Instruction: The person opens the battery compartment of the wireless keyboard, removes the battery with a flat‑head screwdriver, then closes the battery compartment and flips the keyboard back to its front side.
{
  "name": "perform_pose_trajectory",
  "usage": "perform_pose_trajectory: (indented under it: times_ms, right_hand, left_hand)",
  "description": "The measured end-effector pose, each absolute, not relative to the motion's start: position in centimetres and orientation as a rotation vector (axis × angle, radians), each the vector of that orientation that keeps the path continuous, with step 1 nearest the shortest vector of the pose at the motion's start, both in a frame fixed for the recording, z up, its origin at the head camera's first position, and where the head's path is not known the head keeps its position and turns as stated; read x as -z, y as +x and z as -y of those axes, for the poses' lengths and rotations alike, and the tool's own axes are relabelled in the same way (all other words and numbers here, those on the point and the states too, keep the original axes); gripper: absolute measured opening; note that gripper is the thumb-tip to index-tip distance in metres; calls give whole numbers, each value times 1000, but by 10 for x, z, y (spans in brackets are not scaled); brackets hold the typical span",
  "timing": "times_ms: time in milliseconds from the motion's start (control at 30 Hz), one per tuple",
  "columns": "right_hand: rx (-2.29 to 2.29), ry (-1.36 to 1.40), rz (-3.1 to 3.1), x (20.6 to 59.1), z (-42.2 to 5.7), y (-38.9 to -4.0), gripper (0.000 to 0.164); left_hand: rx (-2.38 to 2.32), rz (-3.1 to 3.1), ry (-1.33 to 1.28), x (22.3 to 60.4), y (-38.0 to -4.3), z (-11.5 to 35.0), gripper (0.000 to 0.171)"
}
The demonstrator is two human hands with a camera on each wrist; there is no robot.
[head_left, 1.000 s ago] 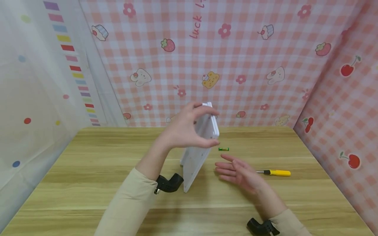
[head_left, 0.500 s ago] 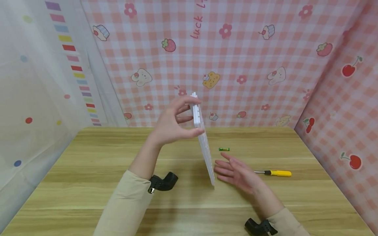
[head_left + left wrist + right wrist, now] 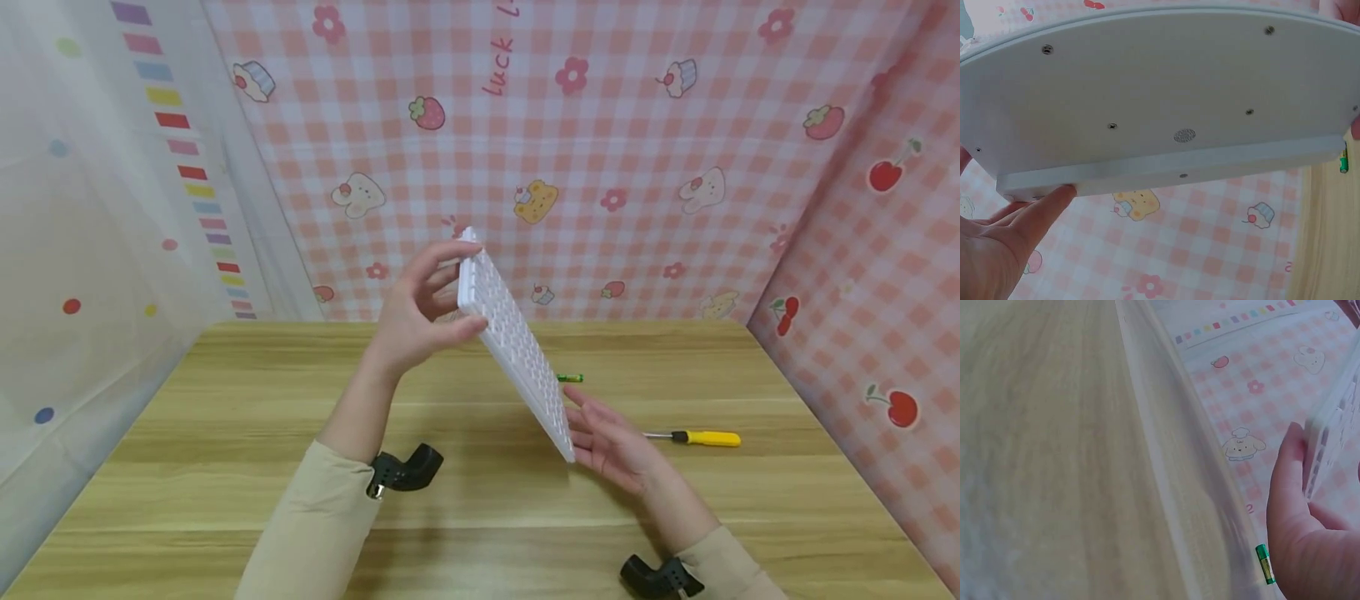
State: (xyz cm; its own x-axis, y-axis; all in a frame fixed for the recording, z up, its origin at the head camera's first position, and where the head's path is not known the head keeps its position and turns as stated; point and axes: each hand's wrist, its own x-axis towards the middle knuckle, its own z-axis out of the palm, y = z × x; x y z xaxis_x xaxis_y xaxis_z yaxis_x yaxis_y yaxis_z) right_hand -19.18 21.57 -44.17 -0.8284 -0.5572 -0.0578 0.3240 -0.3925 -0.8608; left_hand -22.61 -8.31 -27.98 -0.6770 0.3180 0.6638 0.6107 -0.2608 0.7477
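Observation:
A white keyboard (image 3: 521, 354) is held up at a slant above the table, its keys facing up and to the right in the head view. My left hand (image 3: 416, 321) grips its upper left end between thumb and fingers. Its underside (image 3: 1147, 87), with several small screws and a ridge along one edge, fills the left wrist view. By the lower right end is my right hand (image 3: 611, 442), fingers extended and partly hidden behind the keyboard. In the right wrist view, the right thumb (image 3: 1288, 469) lies at the keyboard's edge; whether it presses there I cannot tell.
A small green battery (image 3: 572, 378) lies on the wooden table (image 3: 300, 500) behind the right hand. To that hand's right lies a screwdriver with a yellow handle (image 3: 708, 438). Pink checked cloth (image 3: 600, 125) hangs at the back and right, white cloth (image 3: 97, 250) at the left.
My left hand has moved left and turned the keyboard, so its underside gives way to its key side in the head view. Its lower end has swung right to my nearly still right hand.

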Motion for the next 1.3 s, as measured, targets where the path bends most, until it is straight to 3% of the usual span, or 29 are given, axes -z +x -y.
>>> perform_pose_trajectory:
  times_ms: [200, 433, 1300]
  right_hand:
    - [2266, -267, -1341, 443, -215, -191, 61]
    - [2397, -259, -1310, 446, -217, -191, 42]
    - [2577, -231, -1283, 434, -239, -194, 47]
  left_hand:
    - [2004, 1740, -1152, 285, -226, 87, 75]
    - [2032, 1706, -1146, 290, -224, 93, 75]
    - [2106, 2085, -892, 319, -211, 142, 75]
